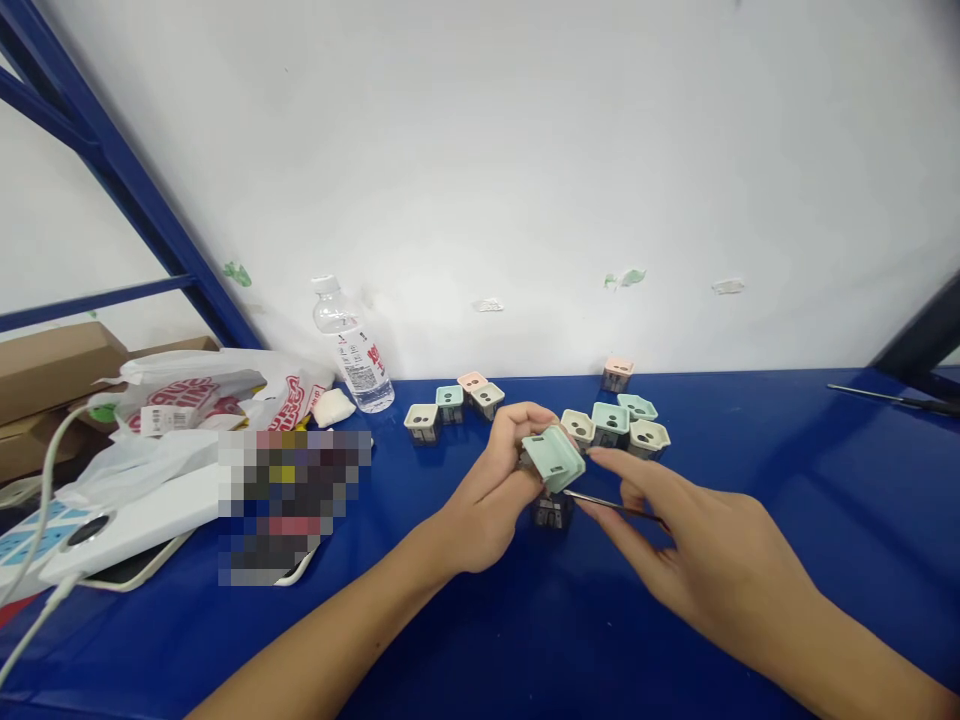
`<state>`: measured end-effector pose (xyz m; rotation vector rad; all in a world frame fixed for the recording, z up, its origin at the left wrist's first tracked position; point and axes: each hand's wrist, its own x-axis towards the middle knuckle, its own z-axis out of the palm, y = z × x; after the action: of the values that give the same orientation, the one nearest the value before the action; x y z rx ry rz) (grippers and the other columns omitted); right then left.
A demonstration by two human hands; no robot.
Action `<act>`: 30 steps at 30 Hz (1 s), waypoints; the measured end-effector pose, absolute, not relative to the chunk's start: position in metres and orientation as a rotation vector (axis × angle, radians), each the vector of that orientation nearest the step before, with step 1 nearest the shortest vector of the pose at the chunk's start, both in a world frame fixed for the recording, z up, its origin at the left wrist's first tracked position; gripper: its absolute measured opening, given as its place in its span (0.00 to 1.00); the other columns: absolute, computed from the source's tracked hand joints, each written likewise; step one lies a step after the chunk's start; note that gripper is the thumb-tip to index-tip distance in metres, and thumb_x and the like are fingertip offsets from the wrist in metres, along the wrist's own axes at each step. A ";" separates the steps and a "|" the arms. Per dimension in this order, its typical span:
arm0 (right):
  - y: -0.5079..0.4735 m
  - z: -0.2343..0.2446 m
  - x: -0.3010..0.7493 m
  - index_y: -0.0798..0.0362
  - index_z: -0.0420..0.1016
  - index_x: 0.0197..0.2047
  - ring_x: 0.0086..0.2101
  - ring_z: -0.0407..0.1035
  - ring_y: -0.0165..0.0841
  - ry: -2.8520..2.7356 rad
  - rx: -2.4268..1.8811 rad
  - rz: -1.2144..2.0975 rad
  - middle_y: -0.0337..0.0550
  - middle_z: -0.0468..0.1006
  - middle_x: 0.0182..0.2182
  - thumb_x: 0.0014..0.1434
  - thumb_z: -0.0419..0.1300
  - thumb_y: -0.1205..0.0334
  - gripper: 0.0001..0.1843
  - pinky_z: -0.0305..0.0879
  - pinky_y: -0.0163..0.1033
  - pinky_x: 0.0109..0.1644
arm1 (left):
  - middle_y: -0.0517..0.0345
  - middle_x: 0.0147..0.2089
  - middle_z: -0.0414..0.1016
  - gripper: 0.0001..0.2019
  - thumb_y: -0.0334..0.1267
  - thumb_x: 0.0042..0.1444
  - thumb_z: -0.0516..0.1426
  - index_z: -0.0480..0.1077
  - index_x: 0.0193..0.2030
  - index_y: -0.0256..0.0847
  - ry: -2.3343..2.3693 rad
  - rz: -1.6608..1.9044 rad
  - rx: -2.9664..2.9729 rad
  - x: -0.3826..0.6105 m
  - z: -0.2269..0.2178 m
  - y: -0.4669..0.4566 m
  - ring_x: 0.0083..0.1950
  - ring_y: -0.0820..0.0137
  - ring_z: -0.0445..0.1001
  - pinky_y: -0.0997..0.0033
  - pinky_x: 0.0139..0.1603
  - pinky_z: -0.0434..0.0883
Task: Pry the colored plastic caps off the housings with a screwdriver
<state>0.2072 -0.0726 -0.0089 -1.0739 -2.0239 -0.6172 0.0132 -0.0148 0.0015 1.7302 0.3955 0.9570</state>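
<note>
My left hand [487,495] is closed around the mint-green top of a pencil sharpener [553,458], tilted so that its slots show. Just below it is a dark see-through sharpener bin [552,512]; whether the two are joined I cannot tell. Between the thumb and fingers of my right hand [697,540] is a slim metal rod [615,507], its tip close to the lower edge of the green top. The rod's far end is hidden in the hand. Behind my hands stand more two-hole sharpeners, among them a mint one [610,420] and a cream one [649,437].
Several more sharpeners [424,422] stand left of centre, and a pink one [617,372] is by the wall. A water bottle [352,345], plastic bags [217,390] and a white power bank [142,520] with a cable occupy the left. A thin rod-like tool [877,393] lies far right.
</note>
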 end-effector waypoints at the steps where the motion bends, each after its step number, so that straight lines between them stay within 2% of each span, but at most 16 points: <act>1: -0.071 -0.010 0.208 0.53 0.61 0.61 0.18 0.62 0.23 -2.024 -1.080 -0.544 0.32 0.69 0.25 0.67 0.54 0.60 0.20 0.55 0.31 0.21 | 0.58 0.49 0.65 0.11 0.33 0.66 0.48 0.53 0.54 0.46 0.380 0.942 1.693 0.014 0.001 -0.015 0.36 0.76 0.61 0.73 0.38 0.61; 4: -0.067 -0.012 0.212 0.51 0.62 0.61 0.20 0.62 0.23 -2.051 -1.014 -0.443 0.34 0.70 0.27 0.68 0.53 0.63 0.19 0.56 0.29 0.21 | 0.57 0.49 0.68 0.10 0.37 0.66 0.51 0.52 0.50 0.45 0.368 0.862 1.651 0.016 0.003 -0.017 0.34 0.77 0.61 0.74 0.35 0.60; 9: -0.061 -0.011 0.216 0.55 0.71 0.50 0.29 0.71 0.24 -2.024 -0.833 -0.610 0.42 0.78 0.35 0.64 0.57 0.72 0.12 0.63 0.29 0.28 | 0.50 0.52 0.69 0.13 0.43 0.64 0.53 0.50 0.44 0.44 0.377 0.773 1.588 0.018 0.007 -0.021 0.39 0.73 0.67 0.70 0.39 0.64; 11: -0.062 -0.009 0.218 0.56 0.72 0.48 0.34 0.74 0.27 -2.002 -0.751 -0.673 0.45 0.80 0.37 0.61 0.59 0.75 0.13 0.67 0.30 0.34 | 0.53 0.47 0.70 0.15 0.45 0.62 0.56 0.51 0.43 0.43 0.415 0.757 1.592 0.017 0.008 -0.020 0.40 0.72 0.67 0.70 0.40 0.64; 14: -0.063 -0.007 0.220 0.57 0.70 0.49 0.38 0.76 0.31 -2.028 -0.712 -0.723 0.48 0.81 0.40 0.59 0.58 0.79 0.16 0.70 0.33 0.40 | 0.59 0.36 0.67 0.16 0.48 0.60 0.58 0.56 0.41 0.42 0.575 0.779 1.732 0.014 0.008 -0.018 0.33 0.74 0.65 0.73 0.36 0.63; 18: -0.063 -0.010 0.221 0.54 0.70 0.48 0.38 0.77 0.31 -2.047 -0.845 -0.740 0.46 0.81 0.43 0.60 0.56 0.78 0.15 0.70 0.32 0.38 | 0.62 0.30 0.63 0.15 0.50 0.59 0.57 0.64 0.37 0.39 0.803 0.805 1.875 0.011 0.010 -0.013 0.27 0.78 0.58 0.75 0.29 0.59; 20: -0.061 -0.011 0.221 0.52 0.70 0.47 0.32 0.76 0.29 -2.018 -0.979 -0.559 0.41 0.81 0.38 0.62 0.55 0.74 0.12 0.68 0.31 0.33 | 0.62 0.29 0.62 0.14 0.49 0.59 0.57 0.65 0.35 0.38 0.855 0.825 1.884 0.008 0.012 -0.010 0.26 0.78 0.57 0.76 0.27 0.57; 23: -0.058 -0.010 0.221 0.52 0.71 0.42 0.23 0.69 0.27 -1.914 -1.202 0.039 0.37 0.76 0.26 0.64 0.56 0.61 0.06 0.62 0.31 0.25 | 0.61 0.29 0.65 0.14 0.47 0.58 0.58 0.68 0.34 0.37 0.942 0.834 1.904 0.002 0.016 -0.005 0.28 0.77 0.59 0.77 0.28 0.59; 27: -0.053 -0.005 0.217 0.54 0.70 0.38 0.20 0.57 0.24 -1.747 -1.253 0.799 0.36 0.66 0.22 0.63 0.57 0.47 0.17 0.53 0.31 0.21 | 0.59 0.29 0.70 0.14 0.48 0.55 0.59 0.74 0.35 0.36 1.043 0.643 1.975 -0.004 0.016 0.000 0.28 0.75 0.64 0.75 0.28 0.61; 30: -0.051 -0.006 0.211 0.54 0.68 0.37 0.16 0.45 0.21 -1.609 -1.254 1.088 0.30 0.57 0.18 0.59 0.59 0.41 0.22 0.40 0.30 0.17 | 0.58 0.31 0.72 0.14 0.46 0.52 0.62 0.75 0.40 0.37 1.035 0.626 1.993 -0.004 0.012 0.001 0.30 0.73 0.68 0.74 0.30 0.65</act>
<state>0.2107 -0.0505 -0.0062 -1.2537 -1.6086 1.0881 -0.0035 0.0005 0.0117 1.9933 1.0354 0.6263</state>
